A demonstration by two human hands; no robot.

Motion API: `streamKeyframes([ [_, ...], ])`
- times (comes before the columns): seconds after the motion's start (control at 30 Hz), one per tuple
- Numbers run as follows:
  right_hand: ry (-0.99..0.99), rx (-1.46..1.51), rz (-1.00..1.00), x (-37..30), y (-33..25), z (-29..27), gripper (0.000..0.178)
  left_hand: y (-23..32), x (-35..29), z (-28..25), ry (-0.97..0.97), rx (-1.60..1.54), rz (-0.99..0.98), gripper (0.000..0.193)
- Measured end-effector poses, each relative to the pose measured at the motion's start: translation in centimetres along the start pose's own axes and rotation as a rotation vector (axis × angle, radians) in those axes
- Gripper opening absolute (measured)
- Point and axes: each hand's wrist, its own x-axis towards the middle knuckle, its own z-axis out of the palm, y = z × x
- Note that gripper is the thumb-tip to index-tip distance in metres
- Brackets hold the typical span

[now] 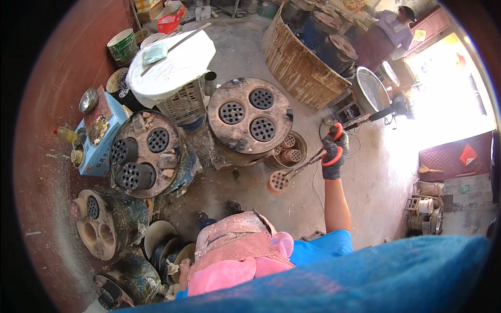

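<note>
My right hand [334, 148], in a dark glove, is closed on the orange-ringed handles of metal fire tongs [308, 163]. At the tongs' far end is a pale reddish honeycomb briquette [278, 181], just off the rim of a bucket [304, 143] that holds several similar spent briquettes. Left of the bucket stands a round stove [245, 130] with black honeycomb briquettes in its three holes. Down by my pink apron, a small part of my left hand [184, 270] shows beside a stack of round discs [159, 237]; its fingers are mostly hidden.
A second stove [169, 138], with two briquettes raised out of its top, stands further left. Nearer the wall is a third stove [104, 235]. A white-covered crate [180, 60] stands behind. A person [389, 31] is beside a large curved barrier [297, 62]. Cables [315, 182] cross the floor.
</note>
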Motion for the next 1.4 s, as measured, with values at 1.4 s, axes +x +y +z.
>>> streamKeyframes([
  [1.4, -1.464, 1.495, 0.642, -15.1, -27.1, 30.1, 0.026, -0.2, -15.6, 12.8, 0.565, -0.801, -0.631, 0.022],
])
